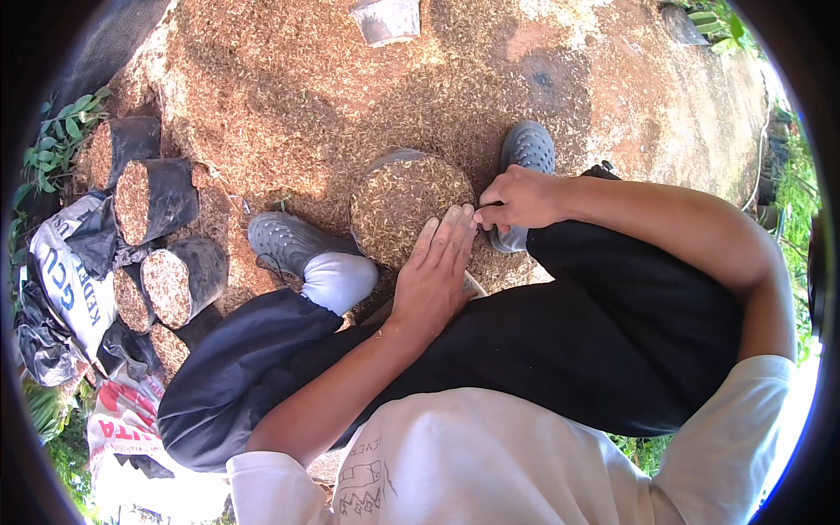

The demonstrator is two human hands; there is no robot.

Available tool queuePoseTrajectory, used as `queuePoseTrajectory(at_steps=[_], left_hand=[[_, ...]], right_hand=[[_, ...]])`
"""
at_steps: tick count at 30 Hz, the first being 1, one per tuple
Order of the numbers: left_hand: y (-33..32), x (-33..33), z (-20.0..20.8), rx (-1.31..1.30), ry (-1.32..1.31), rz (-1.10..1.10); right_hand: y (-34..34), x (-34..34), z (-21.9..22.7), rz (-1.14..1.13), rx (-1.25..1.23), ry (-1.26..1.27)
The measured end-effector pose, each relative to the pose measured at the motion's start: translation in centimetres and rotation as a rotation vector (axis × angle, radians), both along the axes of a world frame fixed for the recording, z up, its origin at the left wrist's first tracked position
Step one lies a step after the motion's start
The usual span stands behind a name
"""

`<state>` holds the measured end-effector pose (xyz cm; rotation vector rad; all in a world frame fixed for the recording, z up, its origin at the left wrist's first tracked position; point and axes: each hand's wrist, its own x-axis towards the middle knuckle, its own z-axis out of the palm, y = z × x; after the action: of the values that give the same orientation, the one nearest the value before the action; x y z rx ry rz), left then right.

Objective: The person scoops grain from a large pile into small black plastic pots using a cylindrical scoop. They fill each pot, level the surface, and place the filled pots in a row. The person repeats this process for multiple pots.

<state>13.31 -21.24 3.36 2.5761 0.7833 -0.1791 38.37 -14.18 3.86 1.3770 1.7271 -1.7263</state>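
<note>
Between my feet stands a round dark planting bag (404, 203), filled to the top with brown soil mixed with pale husks. My left hand (430, 284) lies flat on the right near part of its fill, with the fingers stretched out and close together. At the right side of the rim, my right hand (523, 198) is closed, thumb and forefinger pinching the bag's edge near my left fingertips. The bag's near side is hidden behind my left hand and legs.
Several filled black planting bags (182, 194) lie tipped at the left, beside crumpled printed sacks (72, 271). A grey bucket (388, 22) is at the far edge. Husks and soil cover the ground (289, 114). My grey clogs (293, 241) flank the bag.
</note>
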Motion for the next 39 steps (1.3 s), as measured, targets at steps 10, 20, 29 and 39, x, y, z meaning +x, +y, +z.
queuePoseTrajectory(at_steps=[10,20,29,39], left_hand=[[-0.3,1.2,-0.6,0.135,0.101,-0.039],[0.2,-2.1,-0.2,0.077,0.028,-0.097],[0.4,-1.7,-0.8,0.182,0.013,-0.162],[2.3,-6.9,0.7,0.164,-0.141,-0.292]], right_hand=[[-2.0,0.7,-1.8,-0.08,0.289,0.178],[-1.0,0.2,-0.9,0.045,0.108,0.014],[-0.9,-1.8,-0.7,0.024,-0.128,-0.074],[-2.2,-2.5,-0.9,-0.218,-0.267,-0.022]])
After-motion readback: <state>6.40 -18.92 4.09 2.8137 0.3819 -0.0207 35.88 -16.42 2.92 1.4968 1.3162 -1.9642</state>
